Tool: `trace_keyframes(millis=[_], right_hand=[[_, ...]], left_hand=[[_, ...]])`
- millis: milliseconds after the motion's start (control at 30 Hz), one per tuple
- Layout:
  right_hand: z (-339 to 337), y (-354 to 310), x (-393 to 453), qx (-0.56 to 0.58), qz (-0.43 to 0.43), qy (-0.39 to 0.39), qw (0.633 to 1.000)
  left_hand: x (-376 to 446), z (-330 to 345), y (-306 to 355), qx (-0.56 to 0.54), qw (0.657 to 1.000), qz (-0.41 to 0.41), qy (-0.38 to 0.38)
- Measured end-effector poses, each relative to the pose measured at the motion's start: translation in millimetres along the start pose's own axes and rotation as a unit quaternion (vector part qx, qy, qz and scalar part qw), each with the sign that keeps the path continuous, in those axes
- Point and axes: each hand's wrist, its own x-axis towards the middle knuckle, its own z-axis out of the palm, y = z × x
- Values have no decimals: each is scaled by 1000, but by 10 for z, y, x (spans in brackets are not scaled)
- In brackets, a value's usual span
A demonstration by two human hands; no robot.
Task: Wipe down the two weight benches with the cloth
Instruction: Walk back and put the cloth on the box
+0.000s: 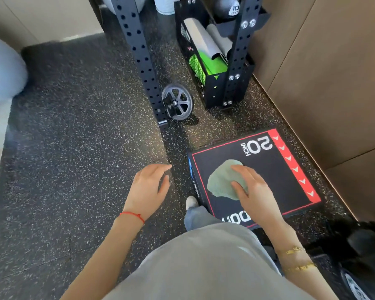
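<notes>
Head view, looking down at a black rubber floor [74, 148] flecked with pale specks. Near the right wall, a black padded box [279, 174] with a red outline, a red arrow strip along its right edge and "20 INCH" printed at its far edge. In the middle of the box top, a crumpled pale green cloth [222, 182]. Right hand [252, 189] resting on the cloth's right part, fingers straight and spread, pressing flat rather than pinching. Left hand [148, 187] hovering above the floor just left of the box, fingers loosely extended, holding nothing; thin red string bracelet [132, 215] on that wrist. Gold chain bracelets [297, 258] on the right forearm. One pale shoe [191, 202] on the floor touching the box's near left corner. Farther off, a black perforated steel rack upright [139, 57], a small grey spoked wheel [178, 105] at its foot, and a black mesh storage bin [206, 61] holding rolled grey and green mats. Pale rounded ball [2, 70] at the left edge.
</notes>
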Motion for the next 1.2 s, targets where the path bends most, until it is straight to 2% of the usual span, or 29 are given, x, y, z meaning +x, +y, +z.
trace_keyframes(millis=[233, 500, 900, 1200], right_hand=[[-90, -54, 932, -3, 46, 35, 998], [-163, -92, 1409, -4, 146, 101, 984], [191, -455, 1681, 8, 320, 259, 911], [531, -634, 1559, 2, 398, 322, 859]], left_hand=[[1337, -109, -21, -1, 997, 76, -23], [2423, -133, 23, -13, 978, 200, -62], [3675, -44, 8, -22, 902, 410, -136], [3939, 49, 85, -32, 845, 501, -186]])
